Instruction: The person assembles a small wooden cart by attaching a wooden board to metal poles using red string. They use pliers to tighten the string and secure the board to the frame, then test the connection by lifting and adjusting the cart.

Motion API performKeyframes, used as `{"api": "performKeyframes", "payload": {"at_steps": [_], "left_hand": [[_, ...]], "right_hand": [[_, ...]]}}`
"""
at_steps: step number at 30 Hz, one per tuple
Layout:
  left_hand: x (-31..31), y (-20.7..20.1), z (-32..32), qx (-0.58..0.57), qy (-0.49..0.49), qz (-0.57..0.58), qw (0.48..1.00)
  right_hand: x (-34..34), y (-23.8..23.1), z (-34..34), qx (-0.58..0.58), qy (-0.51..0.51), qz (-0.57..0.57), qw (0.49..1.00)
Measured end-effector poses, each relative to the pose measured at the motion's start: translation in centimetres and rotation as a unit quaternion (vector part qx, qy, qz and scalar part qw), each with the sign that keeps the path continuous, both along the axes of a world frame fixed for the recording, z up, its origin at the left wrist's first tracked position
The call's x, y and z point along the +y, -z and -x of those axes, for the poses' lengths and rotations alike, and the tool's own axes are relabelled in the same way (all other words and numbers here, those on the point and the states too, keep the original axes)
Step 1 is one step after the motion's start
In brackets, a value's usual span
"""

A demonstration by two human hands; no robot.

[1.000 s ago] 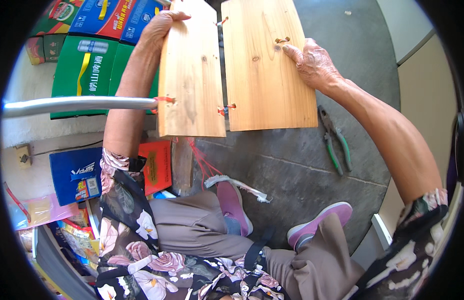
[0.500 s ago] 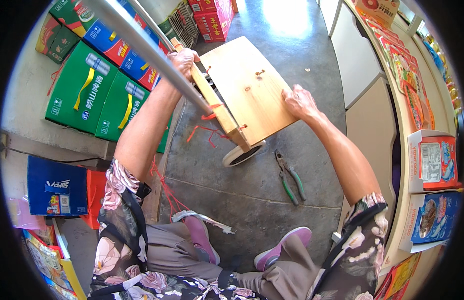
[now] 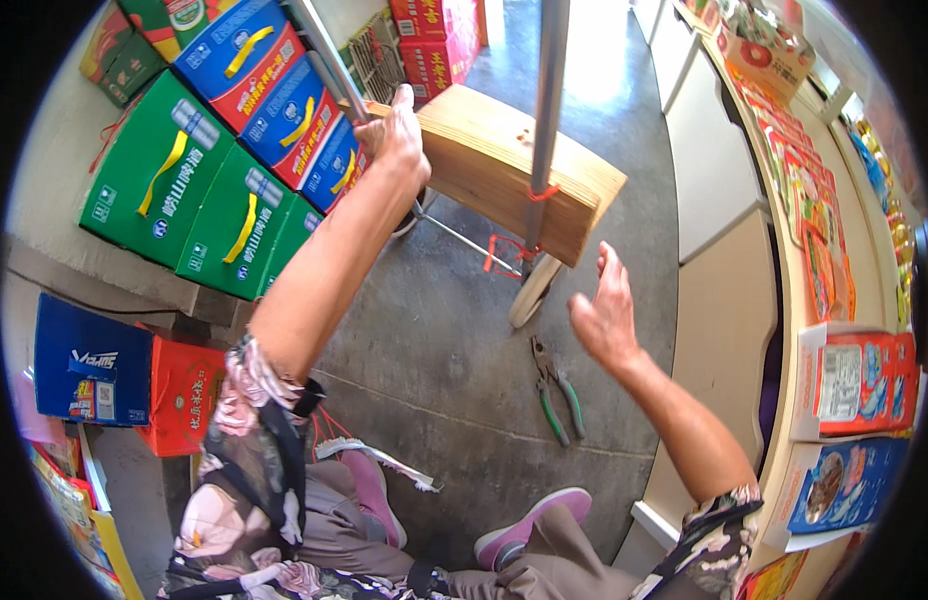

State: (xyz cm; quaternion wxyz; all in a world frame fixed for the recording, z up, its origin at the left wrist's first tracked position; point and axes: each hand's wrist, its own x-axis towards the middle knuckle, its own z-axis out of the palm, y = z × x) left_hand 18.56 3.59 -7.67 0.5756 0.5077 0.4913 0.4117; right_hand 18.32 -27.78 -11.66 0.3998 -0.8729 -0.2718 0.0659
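A hand cart with a thick wooden board [image 3: 504, 165] stands in front of me, tilted. A metal pole [image 3: 550, 100] rises at its right end, bound with red ties [image 3: 542, 192], and another metal pole [image 3: 329, 60] rises at its left end. My left hand [image 3: 396, 145] grips the cart at the board's left end, beside the left pole; part of its grasp is hidden. Just off the board's right end, my right hand [image 3: 609, 315] is open, fingers stretched out, holding nothing. A pale-rimmed wheel [image 3: 533, 295] shows below the board. Pliers with green handles [image 3: 556, 390] lie on the floor.
Stacked green cartons [image 3: 154, 165] and blue-and-red cartons [image 3: 249, 70] line the left side. A wooden counter [image 3: 774, 290] with packaged goods runs along the right. Red string [image 3: 329, 425] and a white strip [image 3: 384, 460] lie by my shoe.
The cart has tipped and turned, so the board's thick edge now faces me and the right pole stands farther right. My right hand has let go of the board and come nearer me.
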Motion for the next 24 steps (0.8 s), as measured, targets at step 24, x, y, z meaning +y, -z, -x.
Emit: {"api": "performKeyframes", "payload": {"at_steps": [24], "left_hand": [[10.2,2.3,3.1,-0.216,0.251,0.027,0.943]], "right_hand": [[6.0,-12.9,-3.9,-0.179,-0.156,0.258,0.936]]}}
